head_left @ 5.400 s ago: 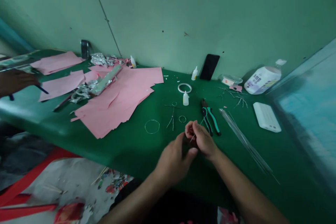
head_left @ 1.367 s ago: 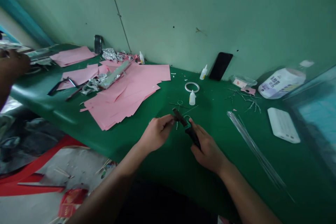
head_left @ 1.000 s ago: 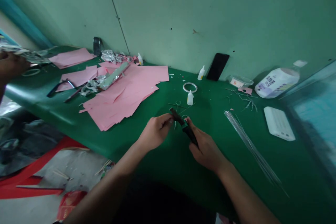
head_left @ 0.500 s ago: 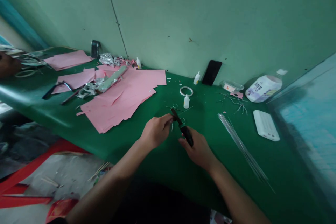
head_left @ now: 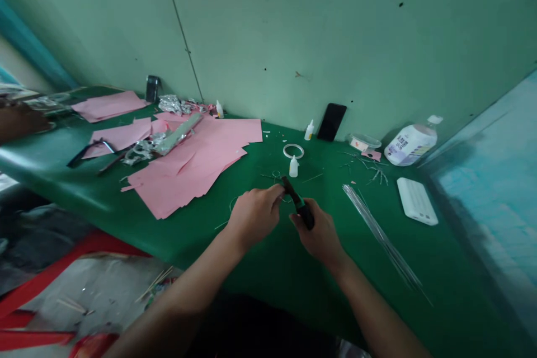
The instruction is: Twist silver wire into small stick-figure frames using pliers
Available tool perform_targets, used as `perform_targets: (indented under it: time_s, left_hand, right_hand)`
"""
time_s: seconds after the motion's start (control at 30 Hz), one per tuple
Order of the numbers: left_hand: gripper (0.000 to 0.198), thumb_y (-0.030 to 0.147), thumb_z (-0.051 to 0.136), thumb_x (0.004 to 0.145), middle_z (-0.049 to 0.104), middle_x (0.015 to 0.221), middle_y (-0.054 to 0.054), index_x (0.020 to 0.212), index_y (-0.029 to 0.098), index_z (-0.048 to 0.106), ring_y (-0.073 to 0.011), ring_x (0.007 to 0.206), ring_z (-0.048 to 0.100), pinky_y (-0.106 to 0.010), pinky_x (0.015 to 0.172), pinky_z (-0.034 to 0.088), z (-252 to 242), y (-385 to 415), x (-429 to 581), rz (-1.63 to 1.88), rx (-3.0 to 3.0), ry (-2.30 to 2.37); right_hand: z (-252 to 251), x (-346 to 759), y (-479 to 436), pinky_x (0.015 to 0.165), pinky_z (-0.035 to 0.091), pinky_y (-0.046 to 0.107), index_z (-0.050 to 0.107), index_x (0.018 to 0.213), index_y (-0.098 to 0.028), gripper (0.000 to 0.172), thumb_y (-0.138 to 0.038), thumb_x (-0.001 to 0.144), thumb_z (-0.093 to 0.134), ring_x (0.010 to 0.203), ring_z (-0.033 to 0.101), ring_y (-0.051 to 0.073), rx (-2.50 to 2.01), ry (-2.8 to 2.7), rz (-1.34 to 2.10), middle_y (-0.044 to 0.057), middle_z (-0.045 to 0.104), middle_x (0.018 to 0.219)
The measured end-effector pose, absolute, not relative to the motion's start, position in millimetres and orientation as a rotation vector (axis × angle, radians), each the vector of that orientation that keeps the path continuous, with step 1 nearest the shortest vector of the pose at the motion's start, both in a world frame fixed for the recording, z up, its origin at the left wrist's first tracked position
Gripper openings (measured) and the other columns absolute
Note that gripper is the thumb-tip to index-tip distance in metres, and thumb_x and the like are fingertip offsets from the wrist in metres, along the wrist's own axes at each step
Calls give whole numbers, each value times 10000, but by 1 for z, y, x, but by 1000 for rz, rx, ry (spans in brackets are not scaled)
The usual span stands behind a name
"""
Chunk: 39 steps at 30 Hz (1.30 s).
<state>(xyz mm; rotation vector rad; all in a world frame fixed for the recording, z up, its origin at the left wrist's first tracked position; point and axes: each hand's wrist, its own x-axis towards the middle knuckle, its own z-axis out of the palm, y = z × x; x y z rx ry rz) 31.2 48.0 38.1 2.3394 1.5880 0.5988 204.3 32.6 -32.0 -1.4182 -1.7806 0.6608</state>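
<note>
My right hand (head_left: 318, 233) is closed around the handles of green-and-black pliers (head_left: 298, 206), whose jaws point up and left. My left hand (head_left: 254, 214) is pinched shut right at the jaws, on a thin wire piece that is too fine to make out. Both hands hover over the green table (head_left: 268, 268). Just beyond them lie small wire shapes (head_left: 274, 175), a small glue bottle (head_left: 294, 166) and a white tape ring (head_left: 293, 151).
Pink paper sheets (head_left: 197, 159) and crumpled foil (head_left: 176, 104) cover the left. A bundle of straight wires (head_left: 380, 233), a white power bank (head_left: 417, 201), a large white bottle (head_left: 411, 142) and a black phone (head_left: 331, 121) sit right and back. Another person's hand (head_left: 19, 121) is at far left.
Since 5.4 s ago my right hand has picked up the pliers from the table. Over the last second both hands stay together at the jaws; the view has shifted slightly.
</note>
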Motion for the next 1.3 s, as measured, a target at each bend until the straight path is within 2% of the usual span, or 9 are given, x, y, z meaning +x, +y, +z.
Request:
perform_targets:
  time_s: [0.17,0.3,0.47,0.7,0.8,0.9,0.97,1.13,1.3]
  left_hand:
    - [228,200,420,932,628,662,-22,962,188,646,-137,538,507,-278,531,285,37,44,31,668,2348,1486]
    - [218,212,411,946,630,699,-23,968,182,626,-131,553,501,-275,548,313,35,44,31,710,2354,1421]
    - [191,217,416,951,638,785,-36,886,175,590,-135,627,536,-262,581,353,29,45,33,814,2313,1433]
    - [93,182,521,888,582,645,6,805,173,564,-118,565,504,-246,522,324,28,46,31,955,2186,1471]
    - [75,164,555,854,633,779,-31,911,161,603,-146,699,569,-272,628,438,34,47,24,1043,2184,1368]
    - [322,149,565,843,628,1097,-99,1164,159,581,-196,993,583,-339,847,492,43,45,16,1104,2252,1164]
    - [361,179,576,859,613,1175,-104,1220,176,576,-219,1081,558,-371,901,481,48,44,14,1054,2373,1096]
    - [151,255,568,910,722,923,-34,946,202,705,-206,894,613,-384,837,472,49,46,24,982,2751,1138]
    - [124,237,622,846,725,767,-15,822,201,738,-165,721,634,-290,644,483,48,68,28,900,2404,1354]
  right_hand:
    - [-42,211,36,615,444,293,569,981,-201,143,-232,843,545,725,647,224,-1361,-1824,445,74,666,802]
    - [-44,213,37,610,431,293,559,1016,-189,232,-146,794,508,750,649,234,-1377,-1830,406,91,667,833]
    - [-42,211,36,571,377,271,533,978,-185,212,-113,786,479,685,606,203,-1357,-1854,438,58,620,772]
    - [-38,213,35,518,332,236,478,910,-211,74,-167,852,487,535,503,131,-1242,-1936,597,-21,526,661]
    - [-37,215,35,528,341,235,475,924,-208,106,-146,838,484,573,524,141,-1211,-1979,579,-6,547,697]
    - [-41,216,36,538,353,247,499,1009,-187,213,-117,809,479,652,563,172,-1271,-1997,321,49,607,815]
    - [-44,216,36,530,350,254,503,1044,-176,234,-114,821,468,663,565,180,-1303,-1995,176,71,620,856]
    - [-48,216,36,543,364,269,511,1019,-168,179,-114,857,459,649,550,182,-1368,-2031,-76,59,596,798]
    - [-44,218,36,577,381,289,530,1042,-154,206,-83,860,461,679,566,196,-1433,-2079,-342,69,613,801]
